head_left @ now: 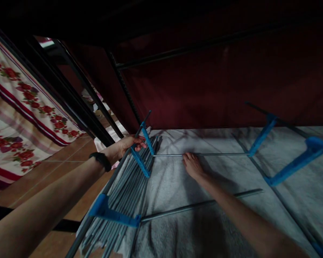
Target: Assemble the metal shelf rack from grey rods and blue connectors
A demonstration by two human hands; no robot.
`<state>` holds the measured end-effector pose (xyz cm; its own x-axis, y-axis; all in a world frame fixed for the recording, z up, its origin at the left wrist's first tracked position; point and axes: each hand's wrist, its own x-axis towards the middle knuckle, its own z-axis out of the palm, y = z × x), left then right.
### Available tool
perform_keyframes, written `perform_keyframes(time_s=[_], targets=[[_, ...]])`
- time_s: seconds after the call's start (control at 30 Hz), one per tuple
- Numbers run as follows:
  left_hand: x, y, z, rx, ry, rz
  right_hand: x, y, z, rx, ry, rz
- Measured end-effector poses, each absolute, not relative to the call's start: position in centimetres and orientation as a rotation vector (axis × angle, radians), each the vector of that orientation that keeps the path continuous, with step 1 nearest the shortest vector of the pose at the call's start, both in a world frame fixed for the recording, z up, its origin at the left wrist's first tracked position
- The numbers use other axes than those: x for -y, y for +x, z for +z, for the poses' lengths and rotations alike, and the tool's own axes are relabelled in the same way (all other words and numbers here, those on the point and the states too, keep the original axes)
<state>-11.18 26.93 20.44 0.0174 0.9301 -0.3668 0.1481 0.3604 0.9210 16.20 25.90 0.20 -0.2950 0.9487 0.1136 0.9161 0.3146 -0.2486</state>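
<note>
My left hand (129, 144) is closed around a grey side pole (113, 176) on the left, between two blue plastic brackets. One blue bracket (148, 139) lies just beyond my fingers and another blue bracket (140, 163) just below them. My right hand (193, 164) grips a thin metal rod (223, 154) near its middle, fingers over the top. This rod runs from the far left bracket to a blue bracket (262, 136) on the right-hand pole. Nearer me, a second rod (188, 207) extends from a blue bracket (114, 213), its right end loose on the cloth.
Beneath the left brackets lies a bundle of grey metal tubes (126, 193). A pale cloth (167, 186) covers the surface. Behind it stands a dark red panel (191, 93). Black metal posts (67, 89) and a floral cloth (24, 107) are at left, over a tiled floor (54, 172).
</note>
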Motion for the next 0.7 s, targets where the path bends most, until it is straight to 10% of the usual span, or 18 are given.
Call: perform_keyframes(time_s=[0.17,0.7], targets=[[-26.9,-10.6,20.9,-1.503,1.054,0.791,-13.9,16.5,-1.4,2.414,-1.381,0.63],[-28.0,-9.2,20.8,-1.496,1.082,0.725,-2.6,18.9,-4.3,2.505,-1.526,0.145]])
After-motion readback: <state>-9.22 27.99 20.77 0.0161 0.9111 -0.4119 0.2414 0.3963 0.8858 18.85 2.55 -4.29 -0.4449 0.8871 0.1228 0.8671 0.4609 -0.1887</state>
